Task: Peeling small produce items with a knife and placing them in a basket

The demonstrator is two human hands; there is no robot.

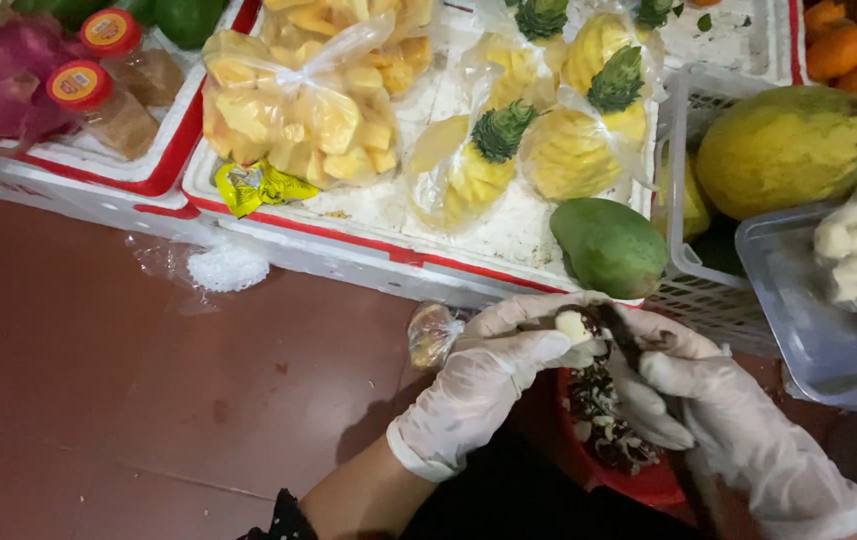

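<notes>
- A reddish-brown floor [98, 400] is lying to the left of the hands, with white foam trays [388, 255] sitting just above them.
- The gloved left hand [493, 385] is closing around a small pale fruit [573, 324]; the gloved right hand [708, 405] is gripping a dark knife [620, 335] against it, over a red bowl [648, 482] of peelings.
- Clear bags of yellow fruit chunks [298, 110] and red-capped jars [98, 80] are resting farther up-left.

My white translucent gloves [508, 380], a red bowl [648, 482] with dark brown peelings [603, 415], yellow pineapple pieces [298, 110], a green mango [610, 246], white trays with red edge [388, 252], brown-red floor [98, 380]
</notes>
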